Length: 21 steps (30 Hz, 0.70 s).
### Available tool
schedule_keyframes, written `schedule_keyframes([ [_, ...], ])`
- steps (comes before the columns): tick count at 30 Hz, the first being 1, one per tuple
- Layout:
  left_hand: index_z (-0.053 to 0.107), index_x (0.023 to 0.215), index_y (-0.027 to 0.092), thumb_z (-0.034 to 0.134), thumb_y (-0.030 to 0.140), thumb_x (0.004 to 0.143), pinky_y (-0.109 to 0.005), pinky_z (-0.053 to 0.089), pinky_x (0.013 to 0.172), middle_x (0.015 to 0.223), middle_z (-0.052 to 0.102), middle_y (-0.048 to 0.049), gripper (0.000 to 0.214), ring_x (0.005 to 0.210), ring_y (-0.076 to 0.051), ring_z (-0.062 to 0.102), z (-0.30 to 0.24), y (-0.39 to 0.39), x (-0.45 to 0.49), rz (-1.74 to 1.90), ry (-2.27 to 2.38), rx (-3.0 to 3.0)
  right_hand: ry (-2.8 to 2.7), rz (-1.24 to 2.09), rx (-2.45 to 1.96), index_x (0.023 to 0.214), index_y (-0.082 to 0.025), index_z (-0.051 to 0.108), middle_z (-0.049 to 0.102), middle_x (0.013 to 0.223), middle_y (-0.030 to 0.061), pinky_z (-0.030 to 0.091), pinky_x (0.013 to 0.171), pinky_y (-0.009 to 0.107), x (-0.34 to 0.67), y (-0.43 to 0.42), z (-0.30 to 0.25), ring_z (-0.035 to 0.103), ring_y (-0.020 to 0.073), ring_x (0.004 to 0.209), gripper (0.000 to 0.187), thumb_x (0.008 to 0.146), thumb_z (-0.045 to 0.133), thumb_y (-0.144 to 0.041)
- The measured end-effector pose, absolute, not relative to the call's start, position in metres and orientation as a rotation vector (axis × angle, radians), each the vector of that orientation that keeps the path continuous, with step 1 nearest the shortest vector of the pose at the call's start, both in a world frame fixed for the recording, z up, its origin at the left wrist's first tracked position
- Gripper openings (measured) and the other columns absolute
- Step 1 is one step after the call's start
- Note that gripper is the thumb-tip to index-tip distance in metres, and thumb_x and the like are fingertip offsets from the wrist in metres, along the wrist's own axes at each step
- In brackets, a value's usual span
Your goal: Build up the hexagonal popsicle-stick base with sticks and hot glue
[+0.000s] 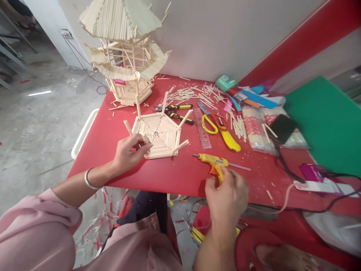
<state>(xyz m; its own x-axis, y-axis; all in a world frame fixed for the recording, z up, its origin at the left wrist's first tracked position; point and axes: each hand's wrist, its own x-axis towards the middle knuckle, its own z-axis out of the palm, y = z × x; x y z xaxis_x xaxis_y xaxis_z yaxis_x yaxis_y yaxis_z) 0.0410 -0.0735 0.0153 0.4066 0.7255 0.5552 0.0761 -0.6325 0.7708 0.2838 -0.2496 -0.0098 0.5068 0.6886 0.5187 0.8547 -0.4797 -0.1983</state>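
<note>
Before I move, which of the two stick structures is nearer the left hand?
The low hexagonal base, roofless, with posts rising from its edge; the other, the taller roofed tower, stands farther back.

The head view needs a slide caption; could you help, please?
Left hand at a hexagonal stick platform, right hand at a glue gun.

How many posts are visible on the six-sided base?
5: two back posts, two right posts, one left post. The left hand may hide another.
</note>
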Motion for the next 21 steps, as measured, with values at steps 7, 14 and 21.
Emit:
schedule_keyframes([
  [7,0.063,0.080,0.016,0.066,0.025,0.094,-0.019,0.052,0.055,0.072,0.070,-0.0024,0.017,0.061,-0.008,0.064,0.014,-0.072,0.040,1.154,0.784,2.077,-1.124,-0.264,-2.502,0.117,-0.012,0.069,0.068,0.093,0.0162,0.043,0.075,0.040,0.318,-0.253,-0.027,0.060,0.0325,0.087,0.045,0.076,0.054,-0.025],
  [14,0.064,0.076,0.016,0.063,0.023,0.094,-0.018,0.049,0.054,0.065,0.068,-0.0004,0.019,0.057,-0.008,0.061,0.013,-0.072,0.041,1.109,0.820,2.102,-0.899,0.037,-2.325,0.109,-0.017,0.068,0.067,0.100,0.0128,0.050,0.082,0.042,0.326,-0.254,-0.020,0.062,0.0285,0.087,0.046,0.068,0.059,-0.035],
  [21,0.064,0.073,0.018,0.066,0.024,0.093,-0.019,0.048,0.053,0.062,0.067,0.0014,0.021,0.053,-0.007,0.058,0.015,-0.072,0.040,1.126,0.875,2.157,-0.758,0.411,-2.123,0.112,-0.021,0.059,0.074,0.090,0.0071,0.052,0.066,0.035,0.269,-0.267,0.003,0.067,0.0234,0.069,0.048,0.075,0.067,-0.051],
])
